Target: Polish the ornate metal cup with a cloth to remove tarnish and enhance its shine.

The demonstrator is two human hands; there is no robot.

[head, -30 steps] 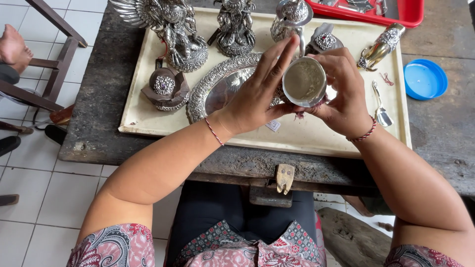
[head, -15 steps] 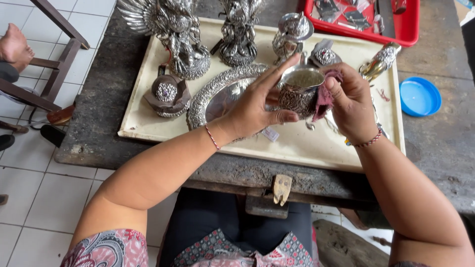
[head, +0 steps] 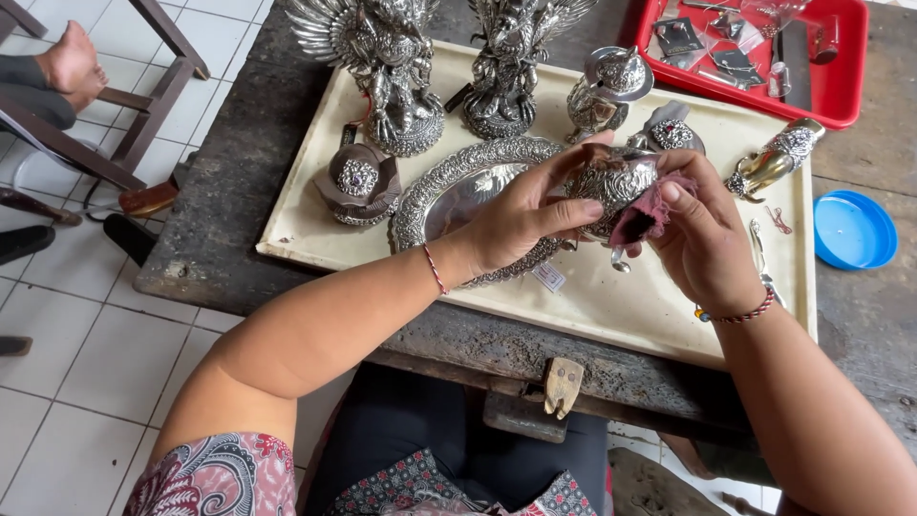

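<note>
The embossed silver cup [head: 611, 191] sits between the two hands, lifted clear of the cream tray [head: 659, 306] on the tabletop [head: 220, 220]. The left hand [head: 521, 220] clasps it from its own side, thumb laid across the wall, the mouth tipped up and away from the person. The right hand [head: 702, 239] pinches a pink cloth [head: 642, 212] against the cup's near-right flank. Just beyond the left hand's knuckles lies the oval silver platter [head: 449, 196].
</note>
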